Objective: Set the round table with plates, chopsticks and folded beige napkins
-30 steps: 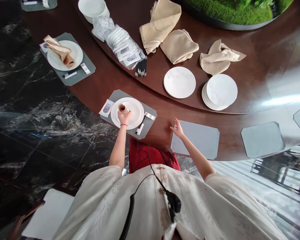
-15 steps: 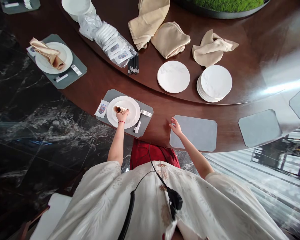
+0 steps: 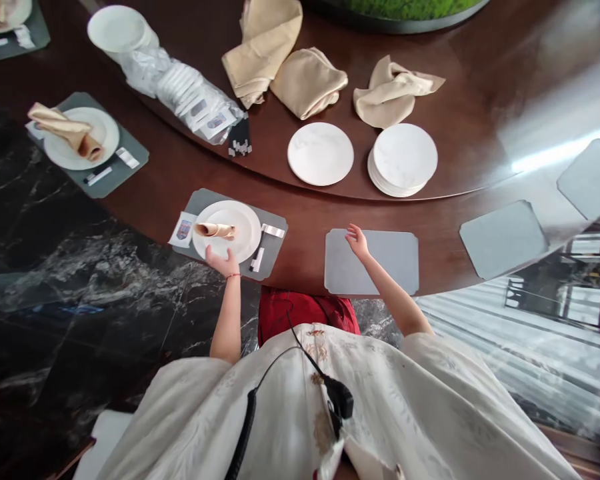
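A rolled beige napkin [image 3: 216, 231] lies on a white plate [image 3: 247, 217] set on a grey placemat [image 3: 276, 245]. Just below the napkin, at the plate's near rim, my left hand [image 3: 223, 261] has its fingers spread and holds nothing. A printed packet [image 3: 183, 229] lies left of the plate; white-banded chopsticks [image 3: 257, 259] and a white-wrapped item [image 3: 273, 231] are on its right. My right hand [image 3: 357, 241] hovers over the left part of a bare grey placemat [image 3: 390, 263], fingers apart, nothing in it.
On the raised inner table stand a single white plate [image 3: 321, 154], a stack of plates [image 3: 405, 160], beige napkins [image 3: 310, 83], plastic-wrapped packets [image 3: 183, 90] and bowls [image 3: 120, 30]. Another place setting [image 3: 130, 172] is at left. More placemats [image 3: 504, 239] curve off to the right. A green planter [image 3: 400, 20] stands behind.
My left hand has let go of the rolled napkin and drawn back toward me; the napkin stays on the plate. My right hand has shifted slightly right over the bare placemat. The view has moved.
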Tool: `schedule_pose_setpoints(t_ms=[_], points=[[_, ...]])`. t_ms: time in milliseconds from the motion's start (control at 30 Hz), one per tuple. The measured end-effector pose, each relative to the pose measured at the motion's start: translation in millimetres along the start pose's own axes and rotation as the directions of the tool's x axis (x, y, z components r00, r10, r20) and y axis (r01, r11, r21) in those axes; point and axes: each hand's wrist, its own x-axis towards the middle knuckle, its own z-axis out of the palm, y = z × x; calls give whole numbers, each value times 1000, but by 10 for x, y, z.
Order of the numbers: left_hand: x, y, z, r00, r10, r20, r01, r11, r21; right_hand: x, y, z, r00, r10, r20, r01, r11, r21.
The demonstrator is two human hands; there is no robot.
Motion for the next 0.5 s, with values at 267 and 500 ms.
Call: schedule_pose_setpoints(t_ms=[267,500], points=[[-1419,53,559,975,184,-126,-179,983,50,1694,-83,-1635,782,491,-383,-318,844,432],[-2733,562,1428,996,74,58,-66,990,-124,2057,230,-2025,814,522,-257,-348,791,504]])
